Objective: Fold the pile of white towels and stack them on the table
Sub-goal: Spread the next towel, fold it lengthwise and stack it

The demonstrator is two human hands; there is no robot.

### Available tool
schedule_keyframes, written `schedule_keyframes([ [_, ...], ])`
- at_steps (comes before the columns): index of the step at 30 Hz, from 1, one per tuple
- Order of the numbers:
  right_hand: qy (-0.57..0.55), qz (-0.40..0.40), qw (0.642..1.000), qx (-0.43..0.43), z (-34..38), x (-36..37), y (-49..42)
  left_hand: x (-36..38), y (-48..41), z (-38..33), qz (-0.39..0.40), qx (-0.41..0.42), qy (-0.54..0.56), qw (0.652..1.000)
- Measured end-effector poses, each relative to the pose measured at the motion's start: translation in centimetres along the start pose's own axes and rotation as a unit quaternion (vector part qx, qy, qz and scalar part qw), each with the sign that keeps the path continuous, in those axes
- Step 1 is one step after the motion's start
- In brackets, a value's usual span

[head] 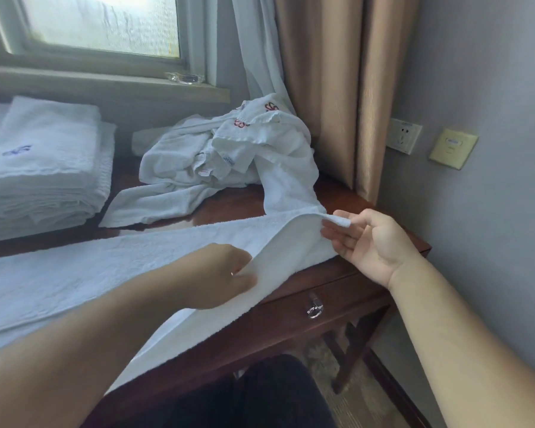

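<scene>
Nearest my view, both forearms reach in over a dark lap at the bottom edge. Ahead, I see a brown table (346, 298) with a drawer ring pull (315, 311), tan curtains (337, 88) behind it, wall sockets (403, 135) to the right, and a clear glass dish (184, 77) on the window sill. My left hand (220, 278) lies across the towel (112, 267), fingers tucked under its raised edge and gripping it, so they are partly hidden. My right hand (368, 242) pinches the towel's far corner between thumb and forefinger, its other fingers loosely spread. This towel is white, stretched flat across the table's near side, its right end lifted and draping over the front edge. Behind it sits a crumpled pile of white towels (229, 152) with red marks; at the left stands a folded stack (44, 168), cut off by the frame, bearing a blurred blue mark I cannot read.
</scene>
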State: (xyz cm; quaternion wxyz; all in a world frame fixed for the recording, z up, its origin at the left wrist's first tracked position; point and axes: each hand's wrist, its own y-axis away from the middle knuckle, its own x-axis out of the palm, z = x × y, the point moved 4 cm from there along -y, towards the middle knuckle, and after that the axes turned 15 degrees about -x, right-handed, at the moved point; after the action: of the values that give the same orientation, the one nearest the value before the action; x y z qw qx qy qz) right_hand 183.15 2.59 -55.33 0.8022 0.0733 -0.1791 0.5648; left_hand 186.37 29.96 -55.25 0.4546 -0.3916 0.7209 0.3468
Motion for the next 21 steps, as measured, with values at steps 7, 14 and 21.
schedule_keyframes([
  [7,0.456,0.011,0.858,-0.237,1.3,0.9,-1.7,-3.2,-3.1,1.4,-0.138,-0.135,0.049,0.980],
  [14,0.576,0.040,0.741,-0.344,0.8,3.8,-4.3,-4.4,-5.9,1.9,-0.223,-0.048,-0.117,0.967],
  [21,0.631,-0.008,0.735,-0.249,-1.4,2.9,-8.2,-3.1,-10.2,3.5,-0.210,0.023,-0.222,0.952],
])
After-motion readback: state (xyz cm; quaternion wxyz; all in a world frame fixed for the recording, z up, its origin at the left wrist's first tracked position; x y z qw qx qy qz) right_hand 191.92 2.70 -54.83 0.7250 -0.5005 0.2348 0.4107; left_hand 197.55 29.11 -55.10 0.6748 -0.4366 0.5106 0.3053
